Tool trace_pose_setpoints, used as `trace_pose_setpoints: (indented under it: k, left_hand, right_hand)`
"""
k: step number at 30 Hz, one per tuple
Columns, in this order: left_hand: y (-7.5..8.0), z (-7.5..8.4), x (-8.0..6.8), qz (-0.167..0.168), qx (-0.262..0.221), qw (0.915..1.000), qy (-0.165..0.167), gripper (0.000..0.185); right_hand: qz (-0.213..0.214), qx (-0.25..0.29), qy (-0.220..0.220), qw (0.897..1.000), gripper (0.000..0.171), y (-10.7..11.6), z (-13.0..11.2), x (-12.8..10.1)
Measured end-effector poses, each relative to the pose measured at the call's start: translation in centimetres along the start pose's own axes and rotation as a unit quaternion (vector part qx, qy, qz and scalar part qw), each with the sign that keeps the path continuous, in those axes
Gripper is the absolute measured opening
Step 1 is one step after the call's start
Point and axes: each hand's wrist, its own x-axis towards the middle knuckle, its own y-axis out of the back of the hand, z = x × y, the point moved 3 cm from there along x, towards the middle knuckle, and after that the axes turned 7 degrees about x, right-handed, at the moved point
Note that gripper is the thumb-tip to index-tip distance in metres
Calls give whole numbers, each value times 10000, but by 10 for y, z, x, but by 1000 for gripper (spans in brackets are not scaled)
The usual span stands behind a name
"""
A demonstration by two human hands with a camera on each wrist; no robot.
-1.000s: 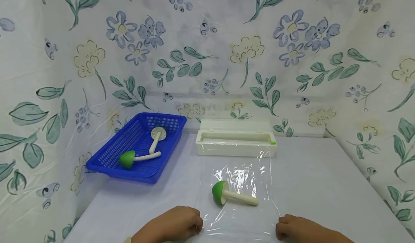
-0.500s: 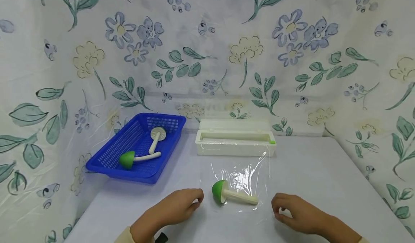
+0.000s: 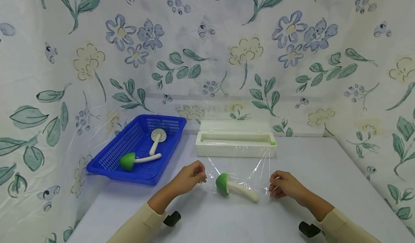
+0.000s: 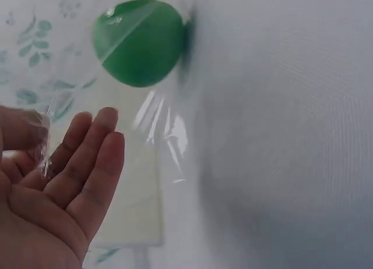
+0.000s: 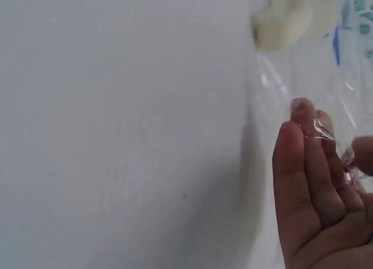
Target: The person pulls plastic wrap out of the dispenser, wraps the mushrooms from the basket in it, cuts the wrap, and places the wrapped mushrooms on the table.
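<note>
A toy mushroom with a green cap (image 3: 222, 184) and a pale stem lies at the middle of the table. Clear plastic wrap (image 3: 259, 167) runs toward it from a white dispenser box (image 3: 236, 150). My left hand (image 3: 189, 178) pinches the wrap's left edge between thumb and forefinger, beside the cap, while its other fingers extend. At the opposite edge, past the stem end, my right hand (image 3: 284, 186) pinches the wrap likewise. In the left wrist view, a film edge crosses the green cap (image 4: 143, 45) diagonally. The right wrist view shows bunched film (image 5: 349, 164) at the thumb.
A blue basket (image 3: 129, 178) at the left holds two more toy mushrooms, one with a green cap (image 3: 127, 161) and one pale (image 3: 158, 136). The box lid (image 3: 235, 125) stands raised before the flowered backdrop (image 3: 214, 66). Black wrist devices (image 3: 172, 219) hang under both sleeves.
Both hands have moved forward from the front of the table, with the film's near edge now up around the mushroom. The mushroom has tilted slightly, cap farther back; the basket stays put.
</note>
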Motion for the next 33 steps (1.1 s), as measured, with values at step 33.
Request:
trace_pose_setpoints:
  k: [33]
  left_hand:
    - [-34, -29, 28, -1125, 1412, 9824, 480, 62]
  right_hand:
    - [-307, -3433, 383, 9379, 57, -21, -8, 23]
